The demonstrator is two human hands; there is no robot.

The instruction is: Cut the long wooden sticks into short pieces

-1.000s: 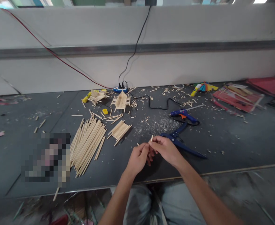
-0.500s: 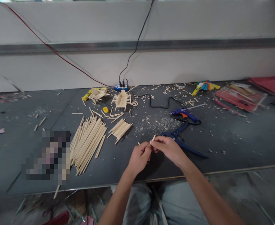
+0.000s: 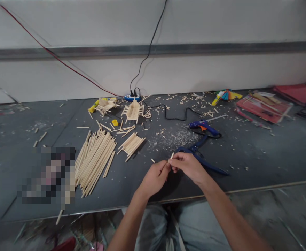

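Both my hands meet over the near edge of the dark table (image 3: 259,153). My right hand (image 3: 188,167) pinches a short wooden stick (image 3: 171,156), whose pale tip pokes up above the fingers. My left hand (image 3: 155,177) is closed with its fingertips against the same stick from the left. Just behind my right hand lies a pair of blue-handled cutters (image 3: 198,157). A blue glue gun (image 3: 203,126) rests a little farther back.
A pile of long wooden sticks (image 3: 94,160) lies to the left, with a small glued stick panel (image 3: 131,143) beside it. Small stick models (image 3: 133,111) and a power strip (image 3: 132,97) with cables sit at the back. Red papers (image 3: 262,106) lie far right. Offcuts litter the table.
My hands stay together on the short stick and have shifted slightly. The view has drifted a little; nothing on the table moved.
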